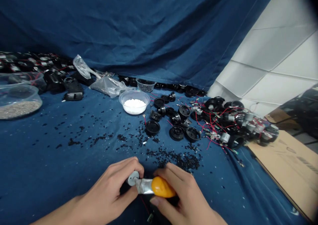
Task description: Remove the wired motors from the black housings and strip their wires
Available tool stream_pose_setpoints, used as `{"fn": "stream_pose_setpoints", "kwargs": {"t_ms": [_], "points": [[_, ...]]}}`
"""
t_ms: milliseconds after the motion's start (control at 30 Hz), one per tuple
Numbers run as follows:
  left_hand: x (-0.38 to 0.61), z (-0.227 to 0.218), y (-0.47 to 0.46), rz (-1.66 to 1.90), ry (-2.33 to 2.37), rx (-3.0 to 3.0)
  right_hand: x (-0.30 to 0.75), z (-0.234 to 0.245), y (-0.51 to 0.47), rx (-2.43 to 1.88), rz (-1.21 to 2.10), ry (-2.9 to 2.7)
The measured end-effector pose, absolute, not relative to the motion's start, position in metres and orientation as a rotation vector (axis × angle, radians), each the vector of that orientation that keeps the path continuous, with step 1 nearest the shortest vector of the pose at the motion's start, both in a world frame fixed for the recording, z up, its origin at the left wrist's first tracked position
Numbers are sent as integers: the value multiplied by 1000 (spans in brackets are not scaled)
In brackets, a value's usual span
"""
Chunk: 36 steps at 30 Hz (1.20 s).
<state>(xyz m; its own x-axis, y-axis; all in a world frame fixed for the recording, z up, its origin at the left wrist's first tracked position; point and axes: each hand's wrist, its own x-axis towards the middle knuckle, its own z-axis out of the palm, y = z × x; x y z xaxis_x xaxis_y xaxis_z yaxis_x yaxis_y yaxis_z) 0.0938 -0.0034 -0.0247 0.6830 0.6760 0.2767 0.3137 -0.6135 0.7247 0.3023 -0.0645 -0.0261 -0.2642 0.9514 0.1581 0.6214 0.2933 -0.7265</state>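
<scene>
My left hand [113, 187] is closed around a small silver motor [133, 178], whose round end face shows between finger and thumb. Wrapped in my right hand [186, 193] is a yellow-handled metal tool [162, 187]. Its flat metal head points left and meets the motor's end near the left thumb; the exact contact is too small to tell. A thin red wire runs down below the hands, partly hidden. Black plastic crumbs [182, 159] lie on the blue cloth [74, 172] just beyond the right hand.
Black round housings [177, 132] lie ahead, near a tub of white granules [134, 102]. Motors with red wires [226, 119] are heaped at right beside cardboard [285, 162]. A clear plastic bag [109, 86] and clear containers [20, 94] stand at left. A blue curtain [124, 29] hangs behind.
</scene>
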Motion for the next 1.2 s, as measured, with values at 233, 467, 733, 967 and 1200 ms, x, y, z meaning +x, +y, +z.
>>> {"fn": "stream_pose_setpoints", "kwargs": {"t_ms": [233, 467, 733, 967, 1200], "points": [[94, -25, 0, 743, 681, 2224, 304, -31, -68, -1376, 650, -2012], [92, -23, 2, 743, 670, 2349, 305, -30, -66, -1342, 600, -2056], [89, -19, -3, 741, 632, 2376, 304, -33, -65, -1289, 539, -2072], [91, -24, 2, 767, 580, 2346, 305, -29, -65, -1299, 483, -2057], [96, -19, 6, 790, 556, 2297, 305, -28, -65, -1255, 373, -2065]]}}
